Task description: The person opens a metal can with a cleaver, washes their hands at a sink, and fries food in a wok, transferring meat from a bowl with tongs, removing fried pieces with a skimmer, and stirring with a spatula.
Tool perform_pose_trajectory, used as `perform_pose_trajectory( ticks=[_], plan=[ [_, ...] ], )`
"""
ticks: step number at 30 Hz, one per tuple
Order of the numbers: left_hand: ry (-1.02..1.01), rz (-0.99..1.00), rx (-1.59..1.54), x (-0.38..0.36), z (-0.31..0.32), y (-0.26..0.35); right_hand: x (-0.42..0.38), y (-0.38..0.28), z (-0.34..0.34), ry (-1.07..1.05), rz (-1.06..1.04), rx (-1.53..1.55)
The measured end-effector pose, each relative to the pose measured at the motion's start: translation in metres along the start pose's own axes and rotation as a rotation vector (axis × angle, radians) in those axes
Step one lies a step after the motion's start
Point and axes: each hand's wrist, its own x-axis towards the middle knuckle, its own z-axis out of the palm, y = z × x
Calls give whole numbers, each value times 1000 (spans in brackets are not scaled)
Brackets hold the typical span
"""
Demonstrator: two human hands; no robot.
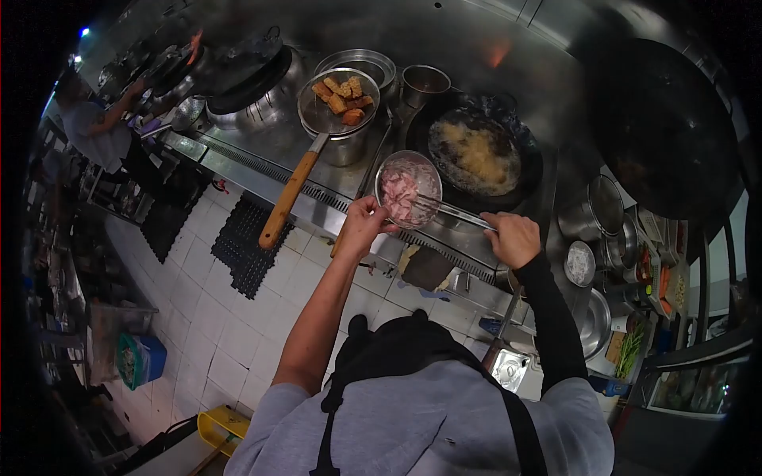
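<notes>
My left hand [364, 225] grips the near left rim of a metal bowl [434, 176] that holds pale pink strips of raw meat [399, 187]. In my right hand [514, 237] is a pair of long metal tongs [463, 214], its tips down among the meat. Just beyond the bowl, to the right, a wok [533, 163] of bubbling oil holds pale golden pieces of food [476, 156]. Left of the bowl, a wood-handled strainer [305, 119] with browned fried chunks [343, 97] rests over a metal pot [346, 149].
Another large dark wok [663, 127] stands at the far right, near several steel pots [591, 208] and a small bowl of white powder [580, 263]. A dark folded cloth [427, 268] lies at the stove's front edge. Another person [95, 119] works at a burner on the left.
</notes>
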Motion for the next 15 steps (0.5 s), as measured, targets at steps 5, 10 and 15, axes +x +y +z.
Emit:
perform_pose_trajectory(
  ticks=[5,10,15],
  plan=[
    [60,-94,-148,10,-2,-1,-15,-10,-28,113,61,-19],
    [20,-116,-198,14,2,-6,-24,-10,-36,122,-4,-35],
    [3,-174,-217,17,-4,-16,-24,-4,-44,203,92,24]
  ],
)
